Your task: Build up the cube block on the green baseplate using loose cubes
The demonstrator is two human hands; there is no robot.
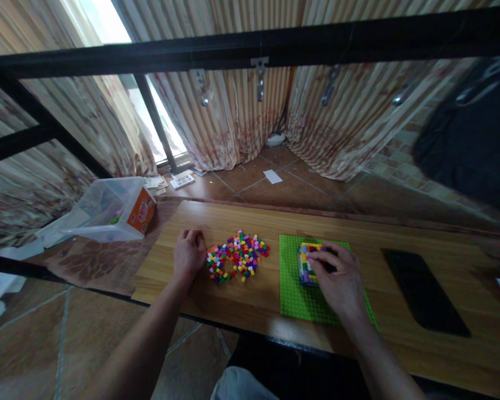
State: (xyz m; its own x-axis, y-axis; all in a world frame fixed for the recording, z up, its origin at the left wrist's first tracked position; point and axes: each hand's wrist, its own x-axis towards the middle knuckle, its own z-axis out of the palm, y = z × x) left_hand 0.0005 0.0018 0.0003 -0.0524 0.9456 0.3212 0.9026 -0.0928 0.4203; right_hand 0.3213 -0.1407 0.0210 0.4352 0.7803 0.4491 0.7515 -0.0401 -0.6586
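On the wooden table, a green studded baseplate [291, 303] bears a small hollow build of coloured toy bricks [305, 272]. My right hand [339, 269] is over this build, thumb and fingers closed on its upper edge; its right side is hidden behind them. To the left lies a loose pile of tiny toy bricks [245, 256] in many colours. My left hand [188, 253] rests at the pile's left edge with the fingers curled in. Whatever it may hold is hidden.
A dark flat panel [425, 291] lies on the table [250, 311] to the right. Beyond the left end stands a clear plastic bin [108, 228] with an orange label. A black metal bar [233, 53] with hooks crosses above. Curtains [241, 122] hang behind.
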